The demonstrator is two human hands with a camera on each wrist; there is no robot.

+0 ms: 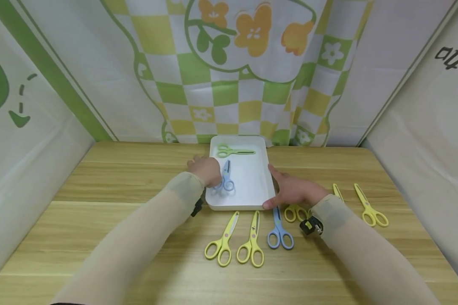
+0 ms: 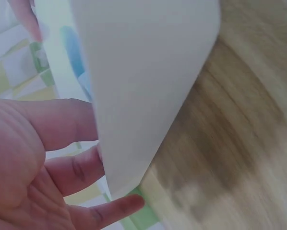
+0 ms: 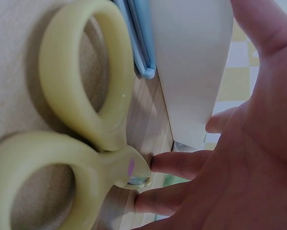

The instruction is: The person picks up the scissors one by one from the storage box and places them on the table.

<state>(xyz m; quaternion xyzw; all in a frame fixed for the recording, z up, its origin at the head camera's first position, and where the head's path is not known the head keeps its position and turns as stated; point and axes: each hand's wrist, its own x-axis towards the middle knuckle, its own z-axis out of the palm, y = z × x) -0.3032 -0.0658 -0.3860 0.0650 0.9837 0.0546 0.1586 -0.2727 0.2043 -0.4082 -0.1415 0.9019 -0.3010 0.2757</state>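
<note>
A white tray (image 1: 248, 182) lies on the table between the two hands. Inside it are green scissors (image 1: 236, 151) near the back and light blue scissors (image 1: 227, 173) at the left. My left hand (image 1: 206, 170) is at the tray's left rim, beside the blue scissors; in the left wrist view its fingers (image 2: 76, 170) are nearly straight, with two reaching the tray edge. My right hand (image 1: 294, 188) spreads along the right side, thumb at the front right corner. The right wrist view has its fingers (image 3: 182, 164) extended beside the tray wall, close to yellow scissors (image 3: 119, 163).
Before the tray lie two yellow scissors (image 1: 222, 243) (image 1: 251, 243) and blue scissors (image 1: 278, 233). Yellow scissors (image 1: 295, 212) are partly under the right hand and wrist. Further right are yellow scissors (image 1: 370, 209). A checked flowered curtain (image 1: 248, 97) hangs behind the wooden table (image 1: 110, 182).
</note>
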